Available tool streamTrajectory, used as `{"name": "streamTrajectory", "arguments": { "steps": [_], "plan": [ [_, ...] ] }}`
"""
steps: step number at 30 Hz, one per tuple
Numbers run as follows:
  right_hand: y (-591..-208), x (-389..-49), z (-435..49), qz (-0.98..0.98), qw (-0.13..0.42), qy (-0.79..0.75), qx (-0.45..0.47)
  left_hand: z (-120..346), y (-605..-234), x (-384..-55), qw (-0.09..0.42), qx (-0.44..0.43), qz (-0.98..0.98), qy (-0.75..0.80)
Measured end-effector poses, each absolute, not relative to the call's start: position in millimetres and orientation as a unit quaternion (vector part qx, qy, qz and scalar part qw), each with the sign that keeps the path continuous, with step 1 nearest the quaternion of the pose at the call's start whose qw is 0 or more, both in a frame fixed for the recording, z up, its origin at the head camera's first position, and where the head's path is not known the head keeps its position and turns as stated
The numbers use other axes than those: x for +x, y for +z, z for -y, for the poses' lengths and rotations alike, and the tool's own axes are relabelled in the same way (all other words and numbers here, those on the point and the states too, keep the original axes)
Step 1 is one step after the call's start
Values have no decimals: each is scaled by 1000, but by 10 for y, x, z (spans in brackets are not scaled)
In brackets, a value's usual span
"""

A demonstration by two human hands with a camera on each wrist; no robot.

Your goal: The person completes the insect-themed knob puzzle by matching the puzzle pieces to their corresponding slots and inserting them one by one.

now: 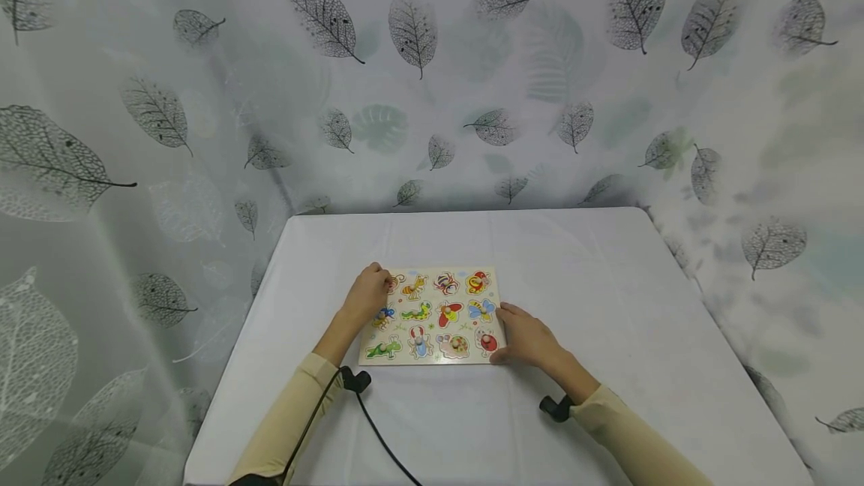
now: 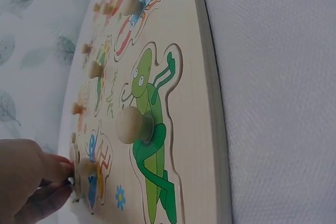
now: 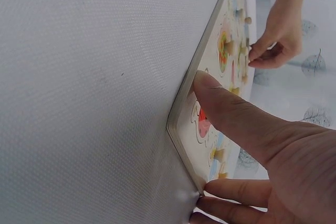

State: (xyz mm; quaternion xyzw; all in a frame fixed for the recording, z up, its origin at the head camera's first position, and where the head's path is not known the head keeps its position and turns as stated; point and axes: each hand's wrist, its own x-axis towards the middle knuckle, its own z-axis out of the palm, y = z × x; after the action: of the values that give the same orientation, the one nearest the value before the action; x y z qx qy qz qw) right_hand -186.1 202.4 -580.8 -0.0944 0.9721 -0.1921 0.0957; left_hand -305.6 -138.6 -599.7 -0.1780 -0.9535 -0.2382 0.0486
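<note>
A wooden knob puzzle board (image 1: 432, 327) with painted insects lies flat on the white-covered table. At its far left corner my left hand (image 1: 370, 292) pinches a puzzle piece (image 2: 77, 174), seen nearly edge-on in the left wrist view; its picture is mostly hidden by the fingers. Beside that piece is the blue ant piece (image 1: 383, 316), and nearer lies the green grasshopper piece (image 2: 152, 156). My right hand (image 1: 531, 337) rests at the near right corner. In the right wrist view its thumb (image 3: 231, 103) lies on the board by the ladybird piece, and its extended fingers touch the side edge.
White cloth (image 1: 607, 283) covers the table around the board. A leaf-printed curtain (image 1: 445, 96) hangs behind and along both sides. A black cable (image 1: 385, 437) runs from the left wrist across the near part of the table.
</note>
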Motion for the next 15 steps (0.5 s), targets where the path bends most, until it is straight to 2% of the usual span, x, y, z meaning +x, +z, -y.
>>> {"name": "streamTrajectory", "arguments": {
  "steps": [15],
  "plan": [
    [-5808,-1868,-2032,-974,93,-184,-97,1431,-6061,-3090,59,-192,949,-243]
  ]
}}
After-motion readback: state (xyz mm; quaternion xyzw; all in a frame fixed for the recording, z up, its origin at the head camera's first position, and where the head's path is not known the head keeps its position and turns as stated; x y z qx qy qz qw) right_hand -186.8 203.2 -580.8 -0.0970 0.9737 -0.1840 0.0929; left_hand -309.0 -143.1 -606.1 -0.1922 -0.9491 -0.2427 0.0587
